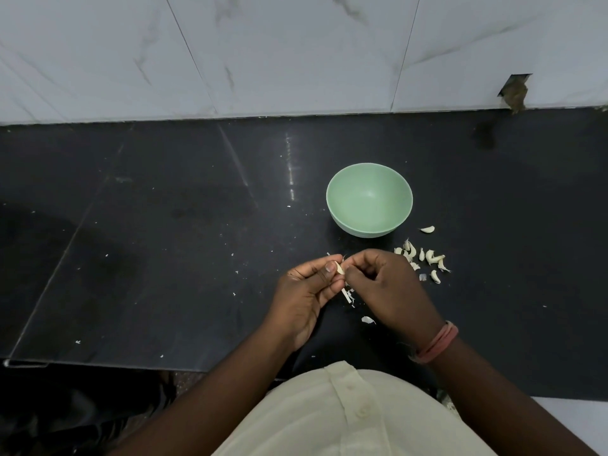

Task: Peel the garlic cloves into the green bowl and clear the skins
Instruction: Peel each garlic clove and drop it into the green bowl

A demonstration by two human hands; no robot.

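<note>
One green bowl [369,200]; two hands [307,291]; roughly ten loose garlic cloves [424,256]; one held clove [339,268].

An empty green bowl [369,200] is set upright; unpeeled garlic cloves [424,258] are scattered just beside it, skins [350,296] strewn nearer.

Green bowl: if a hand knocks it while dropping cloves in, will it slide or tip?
The green bowl looks empty and thin-walled, so probably light and easy to shove. It sits on a glossy dark counter, so it would likely slide rather than grip. Its rounded sides narrow to a smaller base, so a knock at the rim might rock it.
</note>
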